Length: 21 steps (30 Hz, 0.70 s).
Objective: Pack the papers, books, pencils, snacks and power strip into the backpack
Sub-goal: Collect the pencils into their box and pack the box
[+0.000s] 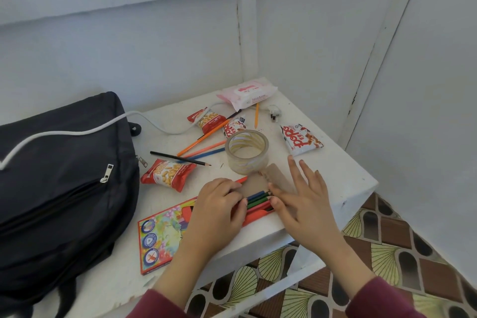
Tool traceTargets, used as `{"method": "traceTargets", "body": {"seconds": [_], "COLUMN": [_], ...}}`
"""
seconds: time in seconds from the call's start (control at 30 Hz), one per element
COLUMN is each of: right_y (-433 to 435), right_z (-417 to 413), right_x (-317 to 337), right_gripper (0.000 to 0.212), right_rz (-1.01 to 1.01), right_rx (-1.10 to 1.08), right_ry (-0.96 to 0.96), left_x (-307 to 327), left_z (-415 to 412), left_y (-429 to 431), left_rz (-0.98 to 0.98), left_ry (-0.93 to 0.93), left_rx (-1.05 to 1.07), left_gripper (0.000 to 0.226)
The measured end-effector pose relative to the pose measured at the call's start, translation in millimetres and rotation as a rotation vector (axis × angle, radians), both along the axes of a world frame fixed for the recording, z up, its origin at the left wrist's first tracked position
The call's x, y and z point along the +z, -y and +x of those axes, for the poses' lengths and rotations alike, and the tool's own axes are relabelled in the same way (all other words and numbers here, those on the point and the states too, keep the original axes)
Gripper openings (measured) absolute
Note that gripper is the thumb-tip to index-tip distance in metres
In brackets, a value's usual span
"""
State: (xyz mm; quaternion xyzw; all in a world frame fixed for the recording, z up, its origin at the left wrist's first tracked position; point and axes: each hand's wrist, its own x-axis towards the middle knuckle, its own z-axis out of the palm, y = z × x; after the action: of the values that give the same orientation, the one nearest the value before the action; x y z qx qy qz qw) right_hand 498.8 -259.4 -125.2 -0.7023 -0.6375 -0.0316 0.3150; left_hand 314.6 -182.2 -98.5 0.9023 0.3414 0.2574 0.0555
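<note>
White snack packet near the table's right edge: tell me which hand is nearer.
Right. The right hand has its spread fingers just short of the white snack packet; the left hand holds the orange pencil box farther back.

backpack (pixel 59 183) left, tape roll (pixel 247 151) right — on table (pixel 335 173)

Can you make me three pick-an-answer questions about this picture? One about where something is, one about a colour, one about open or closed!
1. Where does the white cable lie? A) across the backpack B) on the floor C) on a chair
2. What colour is the backpack? A) pink B) near black C) yellow
3. The pencil box is: A) taped shut B) open C) torn in half
Answers: A, it drapes over the bag's top; B, dark fabric; B, pencils show at its open end.
</note>
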Motion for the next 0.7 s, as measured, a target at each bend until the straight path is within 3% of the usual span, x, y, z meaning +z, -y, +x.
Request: {"method": "traceTargets", "body": {"seconds": [0.1, 0.17, 0.3, 0.4, 0.6, 0.7], "right_y": [-3, -9, -38, -75, -142, -158], "right_z": [-2, -1, 10, 23, 41, 42], "right_x": [7, 18, 46, 63, 83, 80], "right_gripper": [0.059, 0.062, 0.035, 0.023, 0.047, 0.050], "right_rz": [0.014, 0.007, 0.045, 0.035, -0.189, -0.245], "right_rx": [0.030, 0.043, 0.045, 0.060, 0.071, 0.097], "right_ry": [-0.033, -0.160, -0.388, -0.310, 0.059, 0.119], "left_x": [1, 6, 23, 36, 41, 37], "left_z": [-1, -4, -14, -24, -34, -36], "left_y": [1, -1, -19, -44, -87, -93], "left_rz": [-0.045, -0.085, -0.042, 0.004, -0.059, -0.065], "left_ry": [0.037, 0.083, 0.114, 0.059, -0.187, -0.216], "left_rx": [0.005, 0.022, 0.079, 0.169, 0.228, 0.210], "left_gripper": [0.028, 0.028, 0.025, 0.020, 0.031, 0.027]}}
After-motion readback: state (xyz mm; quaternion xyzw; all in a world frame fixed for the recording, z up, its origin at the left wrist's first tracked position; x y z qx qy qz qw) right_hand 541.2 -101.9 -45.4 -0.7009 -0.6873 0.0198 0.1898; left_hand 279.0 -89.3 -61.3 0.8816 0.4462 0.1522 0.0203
